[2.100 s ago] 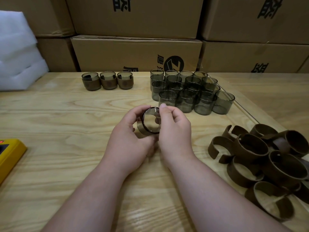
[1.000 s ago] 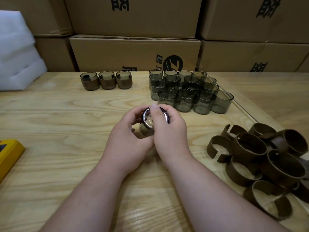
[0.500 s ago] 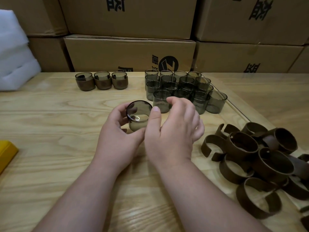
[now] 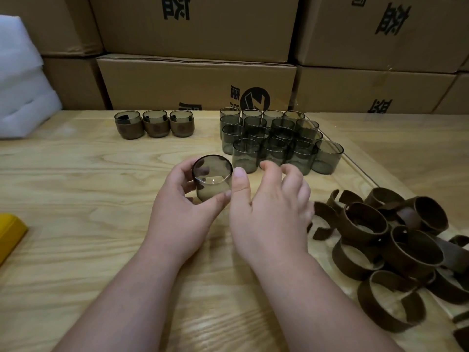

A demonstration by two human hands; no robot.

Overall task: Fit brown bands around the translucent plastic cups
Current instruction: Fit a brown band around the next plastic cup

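Observation:
My left hand (image 4: pixel 182 214) holds one translucent smoky cup (image 4: pixel 212 177) just above the table, its mouth tilted toward me, thumb and fingers curled round its wall. My right hand (image 4: pixel 269 212) hovers beside it, fingers loosely spread and holding nothing, its thumb close to the cup's right side. A pile of brown bands (image 4: pixel 396 247) lies at the right. Several bare cups (image 4: pixel 276 141) stand grouped behind my hands. Three banded cups (image 4: pixel 154 124) stand in a row at the back left.
Stacked cardboard boxes (image 4: pixel 198 80) wall off the back of the wooden table (image 4: pixel 76 189). White foam (image 4: pixel 22 80) sits at the far left, and a yellow object (image 4: pixel 10 235) pokes in at the left edge. A clear sheet (image 4: pixel 355 171) lies under the bare cups and bands.
My right hand has let go of the cup and drifted right toward the bands. The left hand now holds the cup alone, shifted slightly left and turned with its mouth up toward me.

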